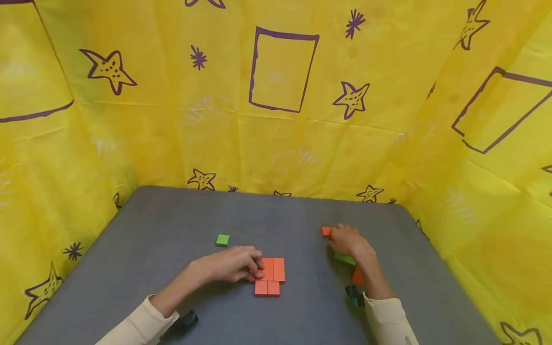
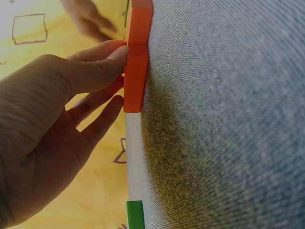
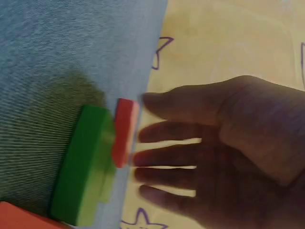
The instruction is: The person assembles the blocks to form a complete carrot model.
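Orange blocks [image 1: 279, 270] lie flat together near the middle of the table, two smaller ones along their near edge. My left hand [image 1: 235, 264] touches the left side of this group; in the left wrist view its fingertips [image 2: 119, 53] rest on an orange block [image 2: 135, 78], fingers slightly bent. My right hand [image 1: 348, 241] is at the right, beside a small orange block [image 1: 326, 232] and above a green block [image 1: 345, 259]. In the right wrist view the right hand [image 3: 205, 148] has its fingers extended near a red-orange block [image 3: 125, 133] and green blocks [image 3: 78, 167], holding nothing.
A small green block [image 1: 222, 240] lies beyond my left hand. Another orange block [image 1: 358, 276] sits beside my right forearm. Yellow cloth [image 1: 276, 143] with purple drawings surrounds the grey table [image 1: 181, 211] at the back and sides.
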Motion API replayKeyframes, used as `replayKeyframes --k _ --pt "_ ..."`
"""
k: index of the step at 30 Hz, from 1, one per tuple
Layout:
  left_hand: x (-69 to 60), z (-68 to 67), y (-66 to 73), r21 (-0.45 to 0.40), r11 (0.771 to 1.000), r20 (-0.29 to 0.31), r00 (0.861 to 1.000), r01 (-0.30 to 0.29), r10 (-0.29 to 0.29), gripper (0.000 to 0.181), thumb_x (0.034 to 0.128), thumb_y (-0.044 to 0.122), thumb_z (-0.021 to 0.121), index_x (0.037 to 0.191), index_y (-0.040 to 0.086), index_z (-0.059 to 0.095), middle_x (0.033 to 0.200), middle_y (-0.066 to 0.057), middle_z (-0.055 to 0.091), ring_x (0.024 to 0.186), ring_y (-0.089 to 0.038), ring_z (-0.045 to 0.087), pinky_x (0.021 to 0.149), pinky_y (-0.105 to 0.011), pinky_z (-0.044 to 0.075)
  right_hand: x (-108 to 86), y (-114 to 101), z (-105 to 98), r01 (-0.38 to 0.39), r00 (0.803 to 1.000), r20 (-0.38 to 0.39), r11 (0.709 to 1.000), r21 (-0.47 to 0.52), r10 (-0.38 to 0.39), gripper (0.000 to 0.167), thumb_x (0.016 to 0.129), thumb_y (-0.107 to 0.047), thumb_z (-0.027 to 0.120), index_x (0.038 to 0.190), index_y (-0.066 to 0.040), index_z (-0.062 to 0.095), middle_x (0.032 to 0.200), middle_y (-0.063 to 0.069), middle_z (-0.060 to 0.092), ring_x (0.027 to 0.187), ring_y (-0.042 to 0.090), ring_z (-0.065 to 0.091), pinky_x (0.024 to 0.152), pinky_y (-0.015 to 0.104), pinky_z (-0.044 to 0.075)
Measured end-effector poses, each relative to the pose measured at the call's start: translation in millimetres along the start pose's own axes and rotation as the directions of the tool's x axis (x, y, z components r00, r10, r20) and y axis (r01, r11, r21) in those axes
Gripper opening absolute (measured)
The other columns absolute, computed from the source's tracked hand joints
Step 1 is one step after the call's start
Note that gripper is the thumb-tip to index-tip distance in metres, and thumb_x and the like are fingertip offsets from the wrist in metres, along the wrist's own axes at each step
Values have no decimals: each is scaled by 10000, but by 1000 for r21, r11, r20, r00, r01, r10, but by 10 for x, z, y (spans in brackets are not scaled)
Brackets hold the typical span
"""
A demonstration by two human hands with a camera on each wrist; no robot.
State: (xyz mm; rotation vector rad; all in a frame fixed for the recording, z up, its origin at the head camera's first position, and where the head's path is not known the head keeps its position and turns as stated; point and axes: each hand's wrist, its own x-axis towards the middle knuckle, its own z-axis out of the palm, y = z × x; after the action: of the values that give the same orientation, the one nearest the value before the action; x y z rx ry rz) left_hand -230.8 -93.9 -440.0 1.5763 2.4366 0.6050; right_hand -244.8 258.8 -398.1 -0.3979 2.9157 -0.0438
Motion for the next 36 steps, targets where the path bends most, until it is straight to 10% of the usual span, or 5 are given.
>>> replayKeyframes --k 10,36 --pt "-1 5 -8 -1 1000 -8 1000 -10 10 193 940 129 781 1112 198 836 1130 64 716 1071 -57 625 972 -253 556 47 41 26 56 998 -26 997 47 -54 327 945 -124 757 1224 14 654 1108 169 662 997 355 640 901 557 540" --pt "-8 -11 7 -15 1000 5 1000 17 -17 181 948 135 774 1105 197 837 1117 70 707 1064 -47 616 977 -268 548 144 138 168 54 967 -247 998 -13 -55 151 837 11 746 815 -66 618 741 43 606 668 228 564 639 416 508"
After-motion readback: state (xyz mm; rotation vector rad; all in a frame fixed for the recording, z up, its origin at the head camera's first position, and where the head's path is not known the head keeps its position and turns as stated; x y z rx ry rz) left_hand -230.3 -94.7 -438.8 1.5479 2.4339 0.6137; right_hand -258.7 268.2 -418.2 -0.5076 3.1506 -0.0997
